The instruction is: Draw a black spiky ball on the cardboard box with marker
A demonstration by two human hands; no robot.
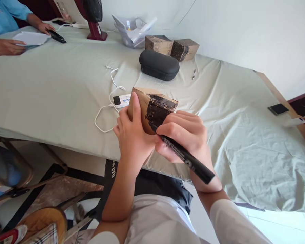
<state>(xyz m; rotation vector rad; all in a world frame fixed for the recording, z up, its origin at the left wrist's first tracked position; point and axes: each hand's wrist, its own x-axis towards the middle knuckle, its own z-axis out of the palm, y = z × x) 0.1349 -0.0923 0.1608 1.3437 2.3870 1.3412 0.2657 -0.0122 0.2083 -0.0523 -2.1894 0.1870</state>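
Observation:
My left hand [132, 132] is closed around a small brown cardboard box [148, 103], held just above the near edge of the cloth-covered table [53, 91]. Part of the box's face is scribbled black. My right hand [185, 139] grips a black marker pen [185, 157] with its tip against the blackened side of the box. The pen's body points down and to the right past my wrist.
Two similar brown boxes [171, 47] and a black oval case [159, 65] lie further back. A white power bank with cable [120, 100] sits behind the held box. Another person's hands [7, 45] rest on paper at far left. A phone [278, 109] lies at right.

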